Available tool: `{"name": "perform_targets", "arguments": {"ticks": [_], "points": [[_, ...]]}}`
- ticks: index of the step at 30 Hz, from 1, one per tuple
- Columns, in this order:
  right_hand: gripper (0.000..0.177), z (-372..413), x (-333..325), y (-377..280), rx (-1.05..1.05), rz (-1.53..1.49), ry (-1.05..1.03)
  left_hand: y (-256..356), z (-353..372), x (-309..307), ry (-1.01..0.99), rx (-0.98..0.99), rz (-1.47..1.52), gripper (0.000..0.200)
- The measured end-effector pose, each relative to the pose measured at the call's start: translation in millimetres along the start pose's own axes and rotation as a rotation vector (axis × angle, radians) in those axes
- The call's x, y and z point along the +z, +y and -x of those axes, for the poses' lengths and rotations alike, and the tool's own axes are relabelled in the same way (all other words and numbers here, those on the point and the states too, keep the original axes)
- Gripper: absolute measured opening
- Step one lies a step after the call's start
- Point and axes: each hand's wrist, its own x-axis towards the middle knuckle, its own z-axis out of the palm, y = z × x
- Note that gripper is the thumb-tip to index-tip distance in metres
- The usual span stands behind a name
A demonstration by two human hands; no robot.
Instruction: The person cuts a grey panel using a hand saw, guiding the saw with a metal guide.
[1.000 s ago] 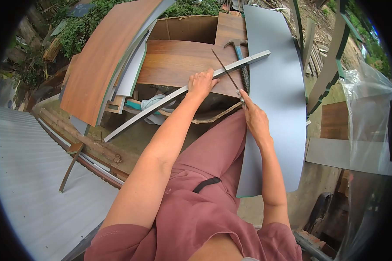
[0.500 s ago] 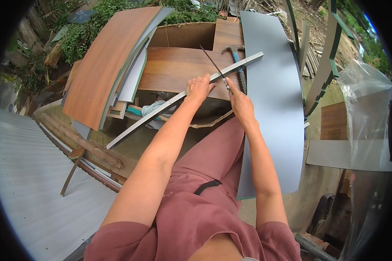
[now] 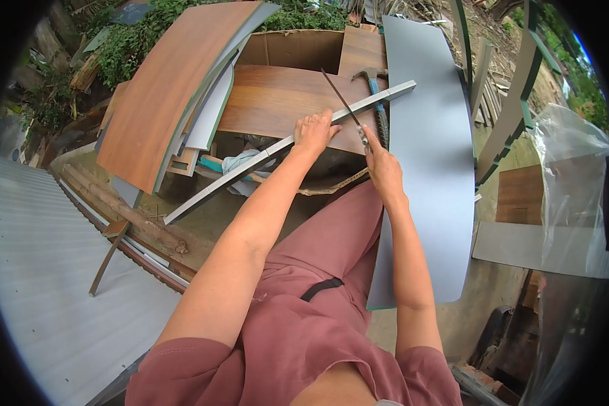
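My left hand (image 3: pixel 314 134) is closed round a long, pale grey strip (image 3: pixel 250 167) that lies aslant over a brown wood-look board (image 3: pixel 277 101). In my right hand (image 3: pixel 384 168) is the handle of a saw with a narrow dark blade (image 3: pixel 339 93). Its blade crosses the strip just right of my left hand, pointing up and left. Beyond the crossing, a claw hammer (image 3: pixel 373 88) with a blue and black handle lies on the board, partly under the strip. The strip's right end reaches over a grey panel (image 3: pixel 430 169).
Stacked brown panels (image 3: pixel 176 95) lean at the left, near a corrugated sheet (image 3: pixel 54 271). Behind the board is an open cardboard box (image 3: pixel 294 49). Below it lies a light blue cloth (image 3: pixel 240 162). Clear plastic sheeting (image 3: pixel 572 176) hangs at the right, past upright grey-green strips (image 3: pixel 511 108).
My right hand has drawn the saw back a little toward my body. My left hand keeps its hold on the strip. The whole view has shifted slightly.
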Motion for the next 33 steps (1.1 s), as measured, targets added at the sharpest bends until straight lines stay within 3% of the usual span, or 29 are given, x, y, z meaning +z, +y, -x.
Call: {"name": "perform_targets", "arguments": {"ticks": [5, 10, 14, 19, 23, 30, 33], "points": [[0.055, -5, 14, 6, -0.108, 0.006, 0.114, 2, 0, -2, -0.05, -0.01, -0.018, 0.037], [0.052, 59, -27, 7, 0.086, -0.054, -0.07, -1, 0, 2, -0.037, 0.0, -0.008, 0.038], [0.053, 80, -24, 15, 0.071, -0.067, 0.023, 1, 3, 1, -0.039, -0.001, 0.009, 0.038], [0.052, 15, -12, -3, 0.017, -0.007, 0.034, 5, 4, -3, 0.004, 0.015, -0.002, 0.038], [0.054, -10, 6, -2, -0.031, -0.013, 0.055, 6, 0, -12, -0.071, -0.008, -0.035, 0.035], [0.052, 65, -14, 30, -0.088, -0.002, 0.103, -1, -4, -3, -0.055, -0.014, -0.004, 0.038], [0.052, 80, -20, 31, -0.016, -0.019, 0.077, 0, 0, 2, -0.019, 0.004, -0.014, 0.039]]}}
